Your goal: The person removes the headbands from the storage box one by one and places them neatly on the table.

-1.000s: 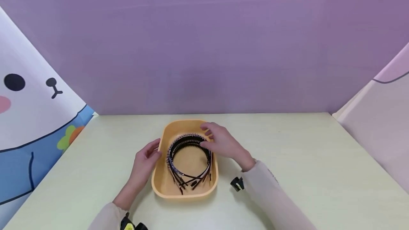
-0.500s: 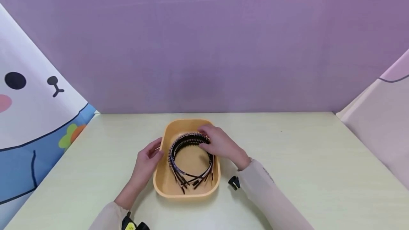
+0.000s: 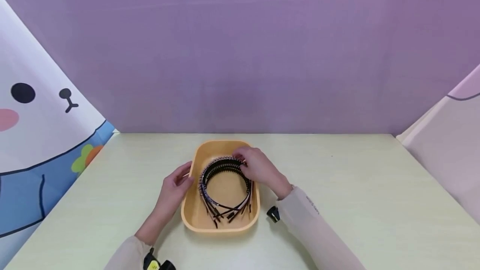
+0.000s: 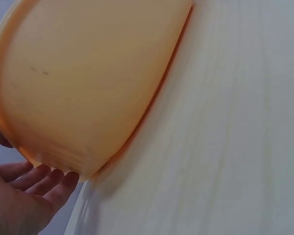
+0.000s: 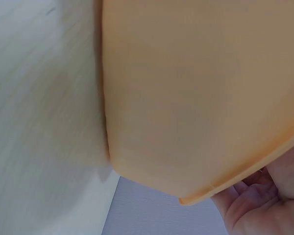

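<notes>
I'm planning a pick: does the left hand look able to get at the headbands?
Not directly, it seems: the tray wall stands between the left hand and the headbands, though the open top allows reaching over.

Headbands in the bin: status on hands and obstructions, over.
Left hand touching left side of orange bin. Right hand apparently pinching headbands, far right. Headbands nested, near tips crossing. Bin walls screen them from wrist views.

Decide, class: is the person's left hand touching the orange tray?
Touching. The left wrist view shows it: the left hand has fingertips resting against the outside of the orange tray, with no gap between.
</notes>
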A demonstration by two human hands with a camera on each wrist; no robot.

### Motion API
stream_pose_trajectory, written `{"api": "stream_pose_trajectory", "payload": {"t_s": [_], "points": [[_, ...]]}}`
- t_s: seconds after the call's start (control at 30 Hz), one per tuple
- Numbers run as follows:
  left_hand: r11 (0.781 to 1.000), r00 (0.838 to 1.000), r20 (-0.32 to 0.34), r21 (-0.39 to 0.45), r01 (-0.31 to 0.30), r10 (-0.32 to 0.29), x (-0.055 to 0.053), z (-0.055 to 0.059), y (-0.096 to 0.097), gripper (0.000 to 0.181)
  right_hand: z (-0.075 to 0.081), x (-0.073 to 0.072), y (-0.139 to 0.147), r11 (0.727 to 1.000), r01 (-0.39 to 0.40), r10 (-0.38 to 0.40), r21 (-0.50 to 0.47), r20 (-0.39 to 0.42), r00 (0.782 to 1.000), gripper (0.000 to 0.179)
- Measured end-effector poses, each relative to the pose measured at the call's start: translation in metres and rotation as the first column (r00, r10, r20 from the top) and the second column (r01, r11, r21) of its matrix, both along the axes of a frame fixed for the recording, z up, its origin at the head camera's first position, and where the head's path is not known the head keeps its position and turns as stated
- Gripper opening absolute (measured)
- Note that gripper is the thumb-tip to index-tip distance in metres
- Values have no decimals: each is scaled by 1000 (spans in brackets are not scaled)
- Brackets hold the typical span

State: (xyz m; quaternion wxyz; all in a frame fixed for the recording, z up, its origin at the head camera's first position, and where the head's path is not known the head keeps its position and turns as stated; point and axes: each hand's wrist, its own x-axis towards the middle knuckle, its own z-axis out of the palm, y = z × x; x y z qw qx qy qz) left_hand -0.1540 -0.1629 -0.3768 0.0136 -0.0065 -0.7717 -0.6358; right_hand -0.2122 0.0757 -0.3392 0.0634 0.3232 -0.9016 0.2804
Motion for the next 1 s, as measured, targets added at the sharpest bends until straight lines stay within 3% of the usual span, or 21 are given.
{"api": "stream_pose_trajectory", "payload": {"t_s": [0.3, 0.5, 0.8, 1.0], "points": [[1000, 1000, -8, -7, 24, -24, -3, -2, 2, 50, 4, -1, 6, 993, 65, -58, -94, 74, 996, 25], [1000, 1000, -12, -11, 18, -19, -1, -3, 2, 49, 2, -3, 7, 985, 71, -60, -155, 70, 996, 21], [1000, 1000, -14, -27, -10, 10, -2, 0, 3, 50, 3, -3, 2, 956, 179, -182, -234, 9, 983, 19], [1000, 1000, -11, -23, -10, 10, -2, -1, 5, 49, 1, -2, 2, 939, 216, -215, -267, 32, 976, 19]]}}
